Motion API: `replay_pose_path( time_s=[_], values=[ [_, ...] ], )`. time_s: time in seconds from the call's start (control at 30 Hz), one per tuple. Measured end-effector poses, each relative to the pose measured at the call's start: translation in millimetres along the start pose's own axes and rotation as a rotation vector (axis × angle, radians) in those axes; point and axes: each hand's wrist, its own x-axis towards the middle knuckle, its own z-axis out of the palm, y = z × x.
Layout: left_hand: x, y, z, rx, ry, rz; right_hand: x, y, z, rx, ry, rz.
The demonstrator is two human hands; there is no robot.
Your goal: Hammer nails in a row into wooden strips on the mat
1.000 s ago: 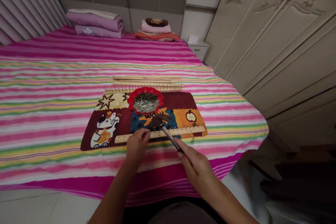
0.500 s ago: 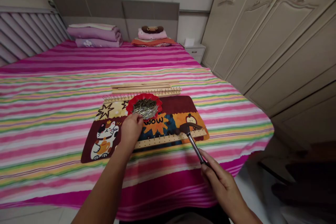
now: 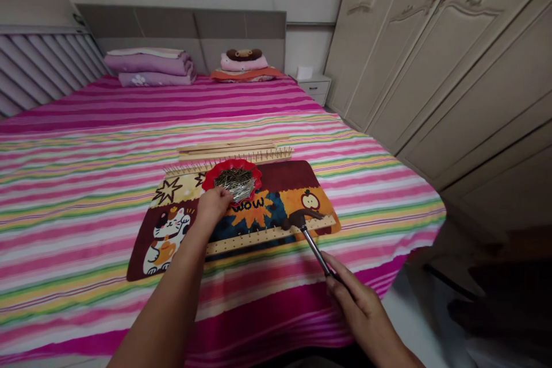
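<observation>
My right hand (image 3: 360, 305) is wrapped round the handle of a claw hammer (image 3: 317, 250), whose dark head rests over the right part of a wooden strip (image 3: 259, 237). This strip has a row of small holes and a few nails standing up in it. My left hand (image 3: 214, 205) is closed, fingertips pinched at the near edge of a red scalloped bowl (image 3: 210, 175). Loose nails (image 3: 236, 181) fill the bowl. What the left fingertips hold, if anything, is too small to make out. Under the strip and bowl lies a printed mat (image 3: 288, 175).
Behind the bowl, a wooden strip studded with upright nails (image 3: 271, 155) lies beside plain wooden strips (image 3: 228, 145). All sit on a bed with a striped sheet (image 3: 86, 184). Folded bedding (image 3: 150, 66) is at the headboard; a wardrobe (image 3: 431, 69) stands on the right.
The view has shifted slightly, so everything sits a little lower and left. My left hand stays at the bowl's near edge, and the hammer stays over the strip.
</observation>
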Motion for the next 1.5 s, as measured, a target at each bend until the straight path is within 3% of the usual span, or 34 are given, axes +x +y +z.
replay_pose_path(
  time_s=[0.1,0.2,0.33,0.57,0.8,1.0,1.33,1.5],
  values=[
    [-18,-16,-3.1,-0.422,0.071,0.029,0,-2,2,0.011,0.016,-0.003],
    [-42,-25,-3.8,-0.76,0.069,-0.03,-1,-6,3,0.022,0.036,-0.007],
    [-74,-32,1.3,-0.986,-0.018,-0.195,-3,-12,6,0.012,0.011,-0.007],
    [-100,-50,20.8,-0.793,-0.012,-0.194,-2,-20,13,-0.004,-0.001,-0.021],
    [-105,-38,22.4,-0.735,-0.019,-0.238,-4,-23,13,-0.011,-0.018,-0.023],
    [-107,-37,24.8,-0.656,0.038,-0.164,-5,-24,14,0.003,-0.044,-0.006],
    [-106,-38,29.2,-0.672,0.056,-0.168,-3,-28,21,0.024,-0.06,-0.059],
    [-107,-38,30.9,-0.514,0.085,-0.089,3,-40,24,0.009,-0.095,-0.105]
  ],
)
